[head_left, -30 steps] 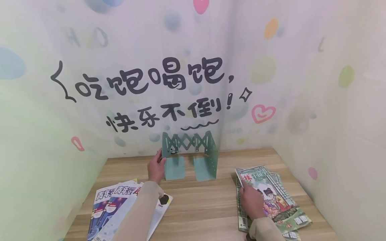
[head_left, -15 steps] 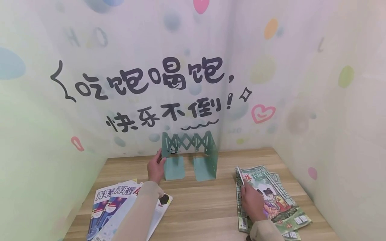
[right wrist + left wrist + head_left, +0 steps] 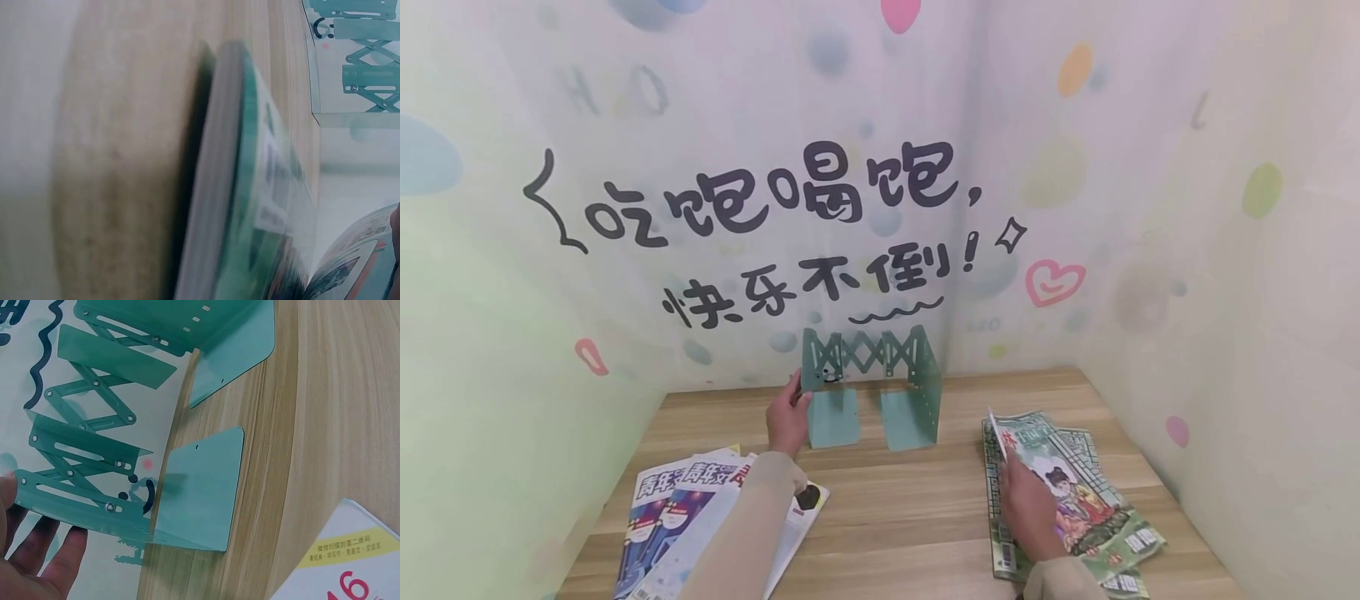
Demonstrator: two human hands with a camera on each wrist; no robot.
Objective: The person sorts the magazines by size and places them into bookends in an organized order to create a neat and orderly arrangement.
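Observation:
At the back of the table stands a teal expandable bookend [image 3: 831,417], its scissor-linked back stretched between two upright end plates. My left hand [image 3: 788,425] holds its left end plate, with fingers [image 3: 65,559] along the outer face in the left wrist view. On the right, my right hand [image 3: 1033,512] grips the left side of a green illustrated magazine [image 3: 1101,508], whose near-side edge is lifted. Beneath it lies another green magazine [image 3: 997,508], partly covered. The right wrist view shows a blurred thick magazine edge [image 3: 215,162] and curved pages [image 3: 353,269].
Several fanned magazines [image 3: 658,508] lie at the front left, partly under my left sleeve [image 3: 741,525]. Bare wooden table [image 3: 895,508] stretches between the two piles. A printed curtain [image 3: 865,108] encloses the table at the back and both sides.
The top green magazine has its left edge lifted further and its cover has shifted left and turned with my right hand. My left hand stays at the bookend.

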